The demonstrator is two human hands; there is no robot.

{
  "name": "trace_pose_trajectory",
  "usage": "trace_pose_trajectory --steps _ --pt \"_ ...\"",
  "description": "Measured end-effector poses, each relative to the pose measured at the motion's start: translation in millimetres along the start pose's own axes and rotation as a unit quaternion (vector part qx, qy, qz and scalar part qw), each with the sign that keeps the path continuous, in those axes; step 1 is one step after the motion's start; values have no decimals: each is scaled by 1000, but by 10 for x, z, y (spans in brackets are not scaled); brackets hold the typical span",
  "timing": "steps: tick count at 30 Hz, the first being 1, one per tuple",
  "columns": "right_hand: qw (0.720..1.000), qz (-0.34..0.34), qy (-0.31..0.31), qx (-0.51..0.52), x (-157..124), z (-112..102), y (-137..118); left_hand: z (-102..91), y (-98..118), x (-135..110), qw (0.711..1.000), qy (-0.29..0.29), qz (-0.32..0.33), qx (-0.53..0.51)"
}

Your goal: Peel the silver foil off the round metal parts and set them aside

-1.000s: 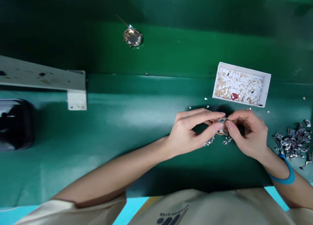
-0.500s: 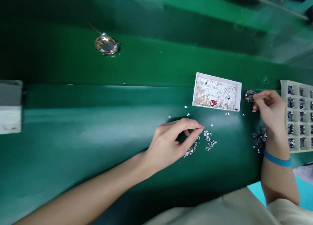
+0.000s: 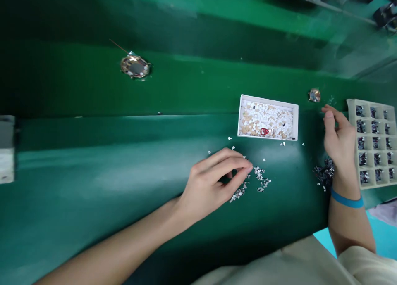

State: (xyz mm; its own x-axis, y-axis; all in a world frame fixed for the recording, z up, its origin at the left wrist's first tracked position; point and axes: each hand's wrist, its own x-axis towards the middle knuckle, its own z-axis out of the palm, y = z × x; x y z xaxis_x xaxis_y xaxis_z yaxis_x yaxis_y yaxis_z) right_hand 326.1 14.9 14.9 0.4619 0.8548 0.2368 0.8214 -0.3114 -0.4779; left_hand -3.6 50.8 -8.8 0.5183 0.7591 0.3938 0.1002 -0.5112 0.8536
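Note:
My left hand (image 3: pixel 214 181) is closed over the green table with thumb and fingertips pressed together. What they pinch, if anything, is too small to make out. Beside those fingertips lie small silvery-white metal pieces (image 3: pixel 261 179), some partly covered by the hand. My right hand (image 3: pixel 340 138), a blue band (image 3: pixel 346 198) on its wrist, has nothing in its loosely stretched fingers. Just beyond them, apart from the hand, a small round shiny metal case (image 3: pixel 314 95) rests on the raised green strip. Below the right hand is a heap of dark metal pieces (image 3: pixel 324 172).
A white box (image 3: pixel 296 119) holds many tiny white and tan bits plus a red item (image 3: pixel 264 131). On the right stands a cream compartment tray (image 3: pixel 369 135) of dark pieces. A larger gold-rimmed oval piece (image 3: pixel 135 66) lies back left. A grey-white block (image 3: pixel 6 148) sits far left.
My right hand has let go of the round metal case, which now lies farther back on the green strip. My left hand keeps its pinch by the silvery pieces. The view has shifted slightly.

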Motion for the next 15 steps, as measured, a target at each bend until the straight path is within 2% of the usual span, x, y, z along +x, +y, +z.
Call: trace_pose_trajectory --steps 2,5,7,9,10,11,12,13,15 --pt "1000 -14 18 6 7 30 -4 -7 -2 -2 1000 8 11 4" --pt "998 3 51 40 -24 62 -82 -16 -3 -5 1000 3 17 -2" --pt "994 -3 80 81 -126 76 -240 -15 1 -6 1000 3 16 -6" --pt "986 -64 80 132 -305 87 -476 -6 11 -9 1000 7 13 -9" --pt "980 -126 42 150 -412 94 -604 0 17 -11 1000 11 9 -11" --pt "967 -196 -23 164 -523 104 -724 6 24 -15 1000 13 5 -15" --pt "950 -248 -86 169 -627 118 -827 11 29 -18 1000 13 1 -21" --pt "932 -293 -123 175 -718 135 -907 14 34 -21 1000 12 -3 -26" --pt "915 -320 -158 188 -842 181 -985 16 36 -23 999 8 -9 -36"
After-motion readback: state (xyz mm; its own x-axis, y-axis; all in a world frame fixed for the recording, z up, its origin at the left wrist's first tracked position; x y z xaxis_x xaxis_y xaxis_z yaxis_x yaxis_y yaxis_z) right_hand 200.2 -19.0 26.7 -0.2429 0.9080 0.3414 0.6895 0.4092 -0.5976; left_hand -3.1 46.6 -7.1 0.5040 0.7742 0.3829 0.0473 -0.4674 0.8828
